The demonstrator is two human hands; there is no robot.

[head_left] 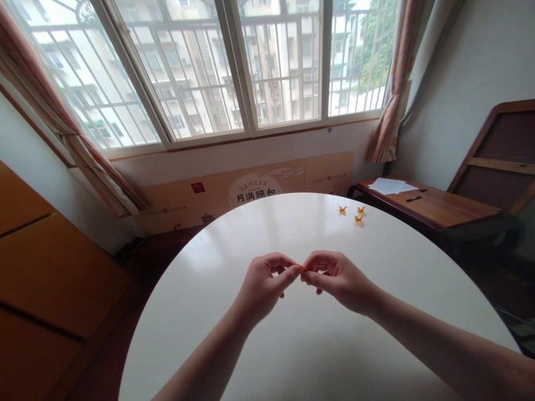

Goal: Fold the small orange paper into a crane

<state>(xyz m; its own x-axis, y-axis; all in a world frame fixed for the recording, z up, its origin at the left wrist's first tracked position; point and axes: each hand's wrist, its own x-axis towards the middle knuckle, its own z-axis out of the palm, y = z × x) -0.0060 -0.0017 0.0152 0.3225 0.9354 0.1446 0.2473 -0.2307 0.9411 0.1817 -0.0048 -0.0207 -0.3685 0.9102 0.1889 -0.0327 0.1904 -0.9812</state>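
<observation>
Between the fingertips of both hands is a small orange piece of folded paper (303, 268), mostly hidden by the fingers. My left hand (270, 281) pinches it with thumb and forefinger from the left. From the right, my right hand (332, 275) pinches the same piece, and the fingertips of the two hands almost meet. Both hands are just above the white round table (200, 334). Farther back on the tabletop stand three small orange figures, which look like folded paper cranes (359, 220).
Behind the table, a long printed cardboard panel (326, 172) leans below the barred window (284, 67). To the right, a low wooden table (451, 203) bears white paper sheets (387, 186) and a small dark object. An orange-brown cabinet (37, 278) stands at the left.
</observation>
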